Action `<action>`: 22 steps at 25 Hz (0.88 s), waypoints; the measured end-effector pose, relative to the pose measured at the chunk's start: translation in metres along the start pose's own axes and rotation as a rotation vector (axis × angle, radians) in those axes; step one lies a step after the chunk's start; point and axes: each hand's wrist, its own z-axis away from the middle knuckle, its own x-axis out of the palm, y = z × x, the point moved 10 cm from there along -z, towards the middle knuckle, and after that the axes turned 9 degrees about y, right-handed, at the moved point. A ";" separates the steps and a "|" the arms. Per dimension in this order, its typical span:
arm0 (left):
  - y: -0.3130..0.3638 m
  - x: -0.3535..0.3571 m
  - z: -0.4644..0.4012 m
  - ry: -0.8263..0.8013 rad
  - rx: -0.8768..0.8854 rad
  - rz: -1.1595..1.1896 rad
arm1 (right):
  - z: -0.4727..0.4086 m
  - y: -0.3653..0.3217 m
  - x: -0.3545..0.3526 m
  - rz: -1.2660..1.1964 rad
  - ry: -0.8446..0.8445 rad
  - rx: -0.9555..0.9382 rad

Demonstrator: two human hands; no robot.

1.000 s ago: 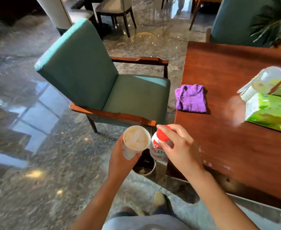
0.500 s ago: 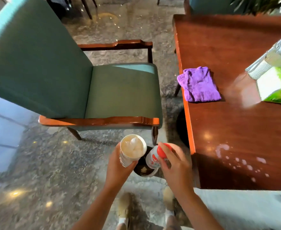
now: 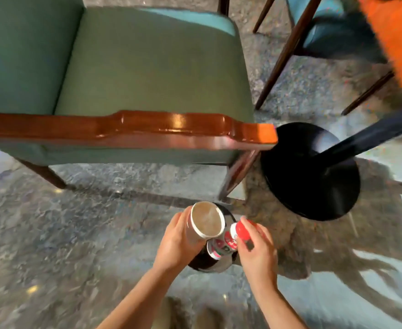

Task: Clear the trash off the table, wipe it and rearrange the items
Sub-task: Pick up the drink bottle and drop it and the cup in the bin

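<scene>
Two hands low centre of the frame, both over a small dark bin (image 3: 202, 262) on the floor. Left hand (image 3: 178, 243) is wrapped around a paper cup (image 3: 207, 222), open mouth facing the camera, pale brownish inside, contents blurred. Right hand (image 3: 257, 248) is closed on a small bottle (image 3: 228, 238) with a red cap (image 3: 241, 231), fingers over the cap, white-and-red label pointing down toward the bin. Cup and bottle sit side by side, touching or nearly so, cannot tell which. Bin is mostly hidden under the hands; only its dark rim and lower edge show.

Green upholstered chair (image 3: 128, 67) fills the upper left, glossy wooden armrest (image 3: 147, 129) running across mid-frame, its front leg coming down just above the bin. Black round pedestal base (image 3: 314, 176) right of centre, black post rising toward the right edge. Orange-brown desk edge (image 3: 394, 43) in the upper right corner, heavily blurred. Second chair's dark legs at top centre-right. Speckled polished stone floor (image 3: 76, 233) all around. Shoe tips at bottom centre, blurred.
</scene>
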 end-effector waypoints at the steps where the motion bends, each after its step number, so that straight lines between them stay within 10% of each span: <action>1: -0.019 0.016 -0.003 -0.015 0.005 -0.031 | 0.001 0.014 0.019 0.022 -0.011 -0.017; 13: -0.133 0.127 -0.008 -0.131 -0.309 -0.146 | 0.012 0.108 0.138 0.208 -0.246 0.028; 22: -0.103 0.110 0.003 -0.400 -0.113 -0.603 | 0.018 0.070 0.122 0.562 -0.498 -0.057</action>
